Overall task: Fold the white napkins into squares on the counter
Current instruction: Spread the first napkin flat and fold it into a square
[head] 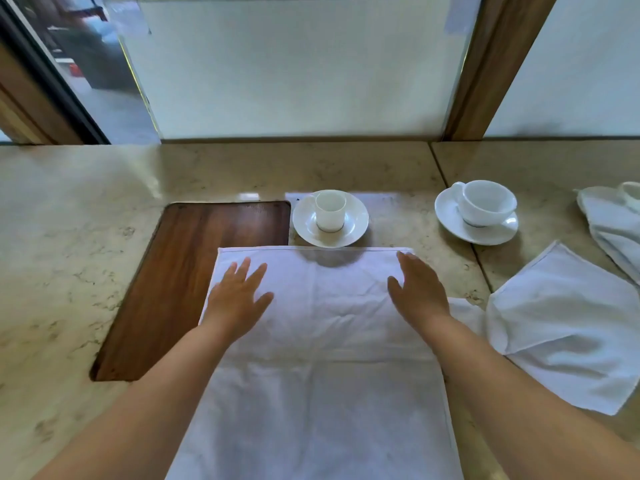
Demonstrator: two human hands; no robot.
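Head camera, looking down at a beige marble counter (pixel 69 209). A large white napkin (pixel 322 341) lies spread flat in the centre, its far hem just in front of a saucer. Its near end runs out of the bottom of the frame, so its full length cannot be seen. Its left part covers the right portion of a dark wooden board (pixel 180 271) that looks set into the counter.

The left hand (pixel 235 299) rests palm down on the napkin's upper left area, fingers spread and flat, gripping nothing. The right hand (pixel 419 289) is near the upper right corner, fingers extended and open; whether its palm presses the cloth or hovers just above it is hard to tell. It holds nothing. Both bare forearms enter from the bottom corners.

Beyond the napkin stands a small white cup (pixel 330 209) on a saucer (pixel 356 223). To the right, a wider white teacup (pixel 488 200) sits on its own saucer (pixel 450 216). A second white napkin (pixel 568 323), loosely folded, lies to the right, and a strip of white cloth shows between it and the right wrist. A crumpled white cloth (pixel 609 230) at the far right edge has another cup (pixel 632 194) on it, cut off by the frame.

Behind the counter are frosted glass panels (pixel 298 71) and brown wooden posts (pixel 498 64). Through clear glass at the upper left the scene is too blurred to identify.
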